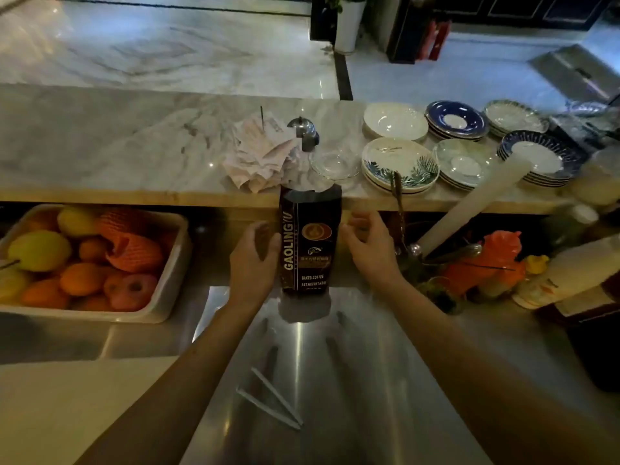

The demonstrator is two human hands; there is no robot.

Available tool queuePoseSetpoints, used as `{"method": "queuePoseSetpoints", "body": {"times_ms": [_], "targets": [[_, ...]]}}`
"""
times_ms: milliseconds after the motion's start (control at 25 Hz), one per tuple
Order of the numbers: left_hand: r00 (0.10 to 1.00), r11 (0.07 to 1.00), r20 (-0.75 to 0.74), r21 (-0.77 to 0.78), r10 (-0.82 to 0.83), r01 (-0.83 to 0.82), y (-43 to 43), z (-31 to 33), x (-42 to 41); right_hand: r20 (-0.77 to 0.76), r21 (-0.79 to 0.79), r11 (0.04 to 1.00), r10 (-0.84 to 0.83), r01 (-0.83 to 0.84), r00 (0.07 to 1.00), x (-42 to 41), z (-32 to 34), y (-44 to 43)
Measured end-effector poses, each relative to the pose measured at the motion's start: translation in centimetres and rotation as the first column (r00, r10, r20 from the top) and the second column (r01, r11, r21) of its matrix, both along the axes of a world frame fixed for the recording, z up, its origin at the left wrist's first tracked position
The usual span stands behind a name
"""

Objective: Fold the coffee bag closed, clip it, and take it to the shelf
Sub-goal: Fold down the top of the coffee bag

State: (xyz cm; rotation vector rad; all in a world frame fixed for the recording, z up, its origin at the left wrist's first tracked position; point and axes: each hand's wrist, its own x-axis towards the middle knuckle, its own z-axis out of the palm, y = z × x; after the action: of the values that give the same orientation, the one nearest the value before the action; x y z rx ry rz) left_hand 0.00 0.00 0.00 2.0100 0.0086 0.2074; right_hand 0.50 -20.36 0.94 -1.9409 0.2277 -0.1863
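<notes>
i see the coffee bag (309, 241) standing upright on the steel counter (352, 380), its top unfolded and open. my left hand (254, 255) rests against the bag's left side, fingers loosely curled, not pinching. my right hand (367, 241) hovers just beside its right edge, fingers spread. the sealing clip (270, 399) lies open on the counter, nearer me.

A dark coffee bag (310, 241) stands upright on the steel counter (335, 380), its printed front facing the camera, its top open and unfolded with a ragged edge. A pale clip (270, 399) lies nearer on the same counter, well apart from the bag, apparently spread open in a narrow V.
</notes>
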Motion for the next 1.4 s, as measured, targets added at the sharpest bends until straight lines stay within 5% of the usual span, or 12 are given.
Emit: {"method": "queuePoseSetpoints", "body": {"times_ms": [560,840,1400], "targets": [[1.000,0.968,-0.001,-0.251,-0.002,0.001,-1.3,-6.7,5.5,0.021,0.157,0.988,-0.007,0.004,1.000,3.6,-6.1,0.4],[0.996,0.951,0.060,-0.300,-0.058,0.074,-2.0,-6.0,5.7,0.150,-0.085,0.987,0.151,-0.140,0.977,3.8,-5.9,0.1],[0.997,0.928,0.060,-0.366,-0.045,0.064,-1.5,-5.7,3.3,0.120,0.034,0.998,-0.062,0.059,0.991,1.1,-5.8,-0.1]]}}
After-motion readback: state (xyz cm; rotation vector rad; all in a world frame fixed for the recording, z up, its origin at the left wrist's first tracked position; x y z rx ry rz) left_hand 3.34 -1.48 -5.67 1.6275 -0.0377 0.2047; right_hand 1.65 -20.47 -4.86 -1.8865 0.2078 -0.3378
